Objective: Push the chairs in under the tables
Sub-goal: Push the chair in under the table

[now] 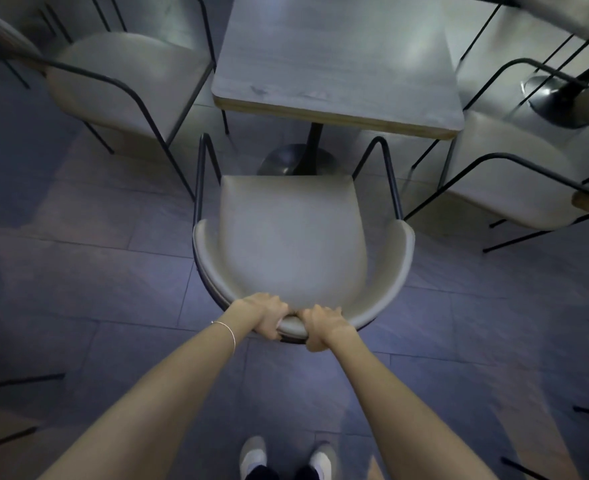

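Head view: the chair (293, 233) stands on the tiled floor (95, 271) just short of the tabletop (338, 64), seat not under it. Left hand (268, 315) and right hand (322, 325) both have fingers wrapped around its curved backrest.

The chair (293, 233) nearest the counter (334, 64) had a pale beige seat and thin black legs. The counter was grey wood-grain with a tan edge on a black base (296, 161). Floor tiles (95, 271) looked bluish-grey; shoes (286, 459) were white.
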The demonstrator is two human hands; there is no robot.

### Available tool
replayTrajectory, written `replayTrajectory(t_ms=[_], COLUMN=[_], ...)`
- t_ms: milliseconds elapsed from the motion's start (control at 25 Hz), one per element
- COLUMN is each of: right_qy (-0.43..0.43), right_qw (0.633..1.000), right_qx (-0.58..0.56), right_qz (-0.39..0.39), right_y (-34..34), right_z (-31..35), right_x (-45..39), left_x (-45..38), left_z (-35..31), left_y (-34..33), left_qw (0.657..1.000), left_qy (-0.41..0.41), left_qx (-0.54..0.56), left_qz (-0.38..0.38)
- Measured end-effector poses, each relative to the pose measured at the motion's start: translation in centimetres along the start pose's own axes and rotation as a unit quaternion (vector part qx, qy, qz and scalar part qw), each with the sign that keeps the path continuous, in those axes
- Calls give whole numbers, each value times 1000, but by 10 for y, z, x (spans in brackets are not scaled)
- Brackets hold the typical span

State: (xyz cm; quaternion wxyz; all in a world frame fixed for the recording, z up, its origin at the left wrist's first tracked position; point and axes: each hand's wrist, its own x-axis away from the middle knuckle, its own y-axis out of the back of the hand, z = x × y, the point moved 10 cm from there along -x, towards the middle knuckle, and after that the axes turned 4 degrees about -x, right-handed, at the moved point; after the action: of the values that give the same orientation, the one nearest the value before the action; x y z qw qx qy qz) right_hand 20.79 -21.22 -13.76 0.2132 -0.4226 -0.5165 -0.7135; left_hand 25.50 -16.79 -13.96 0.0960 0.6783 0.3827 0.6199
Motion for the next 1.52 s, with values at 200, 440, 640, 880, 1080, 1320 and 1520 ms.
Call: replayTrajectory(t_ms=[200,440,640,880,1080,1320,1520], right_qy=[5,-185,-271,-291,-302,-342,-357], right_qw=[980,900,916,920,913,889,882], right_qx=[-183,-223,-224,-173,-199,-246,-248], right_qz=[76,-327,-193,-196,-188,-181,-180], right_y=[50,213,164,165,156,128,131], right_z=[-37,-192,-245,-247,-244,-238,-243], right_x=[-2,-34,-71,-74,-62,-44,-51], left_x=[14,45,9,11,7,-10,-15], left_z=[73,232,247,245,248,265,269], left_y=[86,117,61,75,82,114,119], left_qw=[899,735,789,827,840,866,867], left_qy=[117,440,475,488,468,424,421], left_qx=[394,423,346,216,211,179,177], left_qz=[-151,-297,-179,-180,-174,-196,-199])
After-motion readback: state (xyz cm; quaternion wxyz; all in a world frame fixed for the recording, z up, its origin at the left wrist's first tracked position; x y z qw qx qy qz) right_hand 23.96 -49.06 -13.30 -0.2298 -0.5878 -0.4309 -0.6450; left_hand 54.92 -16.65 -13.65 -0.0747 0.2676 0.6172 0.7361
